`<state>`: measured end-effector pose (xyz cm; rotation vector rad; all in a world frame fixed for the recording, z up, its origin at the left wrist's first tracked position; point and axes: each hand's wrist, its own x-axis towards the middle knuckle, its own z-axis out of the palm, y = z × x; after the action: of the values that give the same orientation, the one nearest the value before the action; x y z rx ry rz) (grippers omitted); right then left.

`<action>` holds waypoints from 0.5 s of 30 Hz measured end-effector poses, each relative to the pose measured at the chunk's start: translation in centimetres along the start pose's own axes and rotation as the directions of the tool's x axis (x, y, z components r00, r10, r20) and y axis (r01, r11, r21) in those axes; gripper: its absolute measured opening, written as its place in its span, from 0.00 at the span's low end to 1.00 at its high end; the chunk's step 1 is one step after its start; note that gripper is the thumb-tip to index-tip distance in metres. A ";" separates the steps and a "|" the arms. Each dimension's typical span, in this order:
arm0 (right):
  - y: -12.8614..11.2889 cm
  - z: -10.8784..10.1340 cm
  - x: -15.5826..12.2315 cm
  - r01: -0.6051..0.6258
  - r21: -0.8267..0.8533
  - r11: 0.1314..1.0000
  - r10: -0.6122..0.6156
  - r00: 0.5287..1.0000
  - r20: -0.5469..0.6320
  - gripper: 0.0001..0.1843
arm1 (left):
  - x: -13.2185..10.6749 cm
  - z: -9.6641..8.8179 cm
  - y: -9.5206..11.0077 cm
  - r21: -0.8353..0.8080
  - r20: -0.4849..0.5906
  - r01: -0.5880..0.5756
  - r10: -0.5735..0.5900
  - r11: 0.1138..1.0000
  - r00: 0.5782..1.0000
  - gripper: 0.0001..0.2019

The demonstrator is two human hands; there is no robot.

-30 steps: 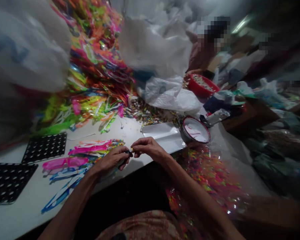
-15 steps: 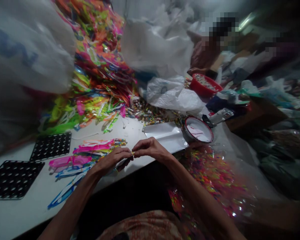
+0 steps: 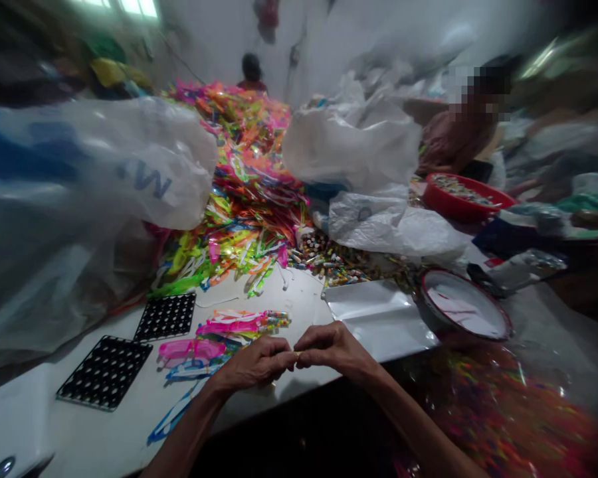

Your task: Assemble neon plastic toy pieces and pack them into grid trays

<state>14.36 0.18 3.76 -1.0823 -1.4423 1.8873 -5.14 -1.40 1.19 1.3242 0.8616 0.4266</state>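
My left hand (image 3: 259,364) and my right hand (image 3: 336,348) meet fingertip to fingertip above the front edge of the white table. Both are closed in a pinch on one small pale-yellow piece (image 3: 298,356), mostly covered by the fingers; I cannot make out its kind. Left of my left hand lie pink plastic glasses (image 3: 192,349) and blue plastic strips (image 3: 172,418). Just behind it is a row of pink pieces (image 3: 234,322) with small patterned tubes (image 3: 278,320) at their right ends.
Two black perforated trays (image 3: 104,372) lie at left. A tall heap of bright plastic pieces (image 3: 249,172) rises behind, between plastic bags (image 3: 174,172). A white sheet (image 3: 379,312), a red-rimmed basin (image 3: 466,305) and a red bowl (image 3: 463,199) are rightward. A person (image 3: 453,143) sits beyond.
The view has tipped up and turned left, so the scene sits lower and farther right. My hands stay together, pinching the small piece.
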 end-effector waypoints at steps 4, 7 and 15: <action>0.0 0.3 0.7 0.017 0.032 0.999 -0.017 1.000 -0.006 0.16 | -0.5 -0.5 0.3 -0.005 -0.009 -0.029 0.029 1.000 1.000 0.20; 0.2 0.3 1.1 0.092 -0.041 0.995 -0.091 0.996 0.017 0.14 | -0.6 -0.6 0.4 0.043 -0.024 -0.028 0.029 0.999 0.999 0.18; 1.2 -0.6 4.7 0.044 -0.073 0.996 -0.035 0.992 0.121 0.20 | -3.3 -3.2 1.4 0.603 -0.199 0.060 0.077 0.795 0.977 0.19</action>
<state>12.40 3.91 1.21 -0.9816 -1.6014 1.9111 -9.31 -1.34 3.47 1.9015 1.2406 0.3078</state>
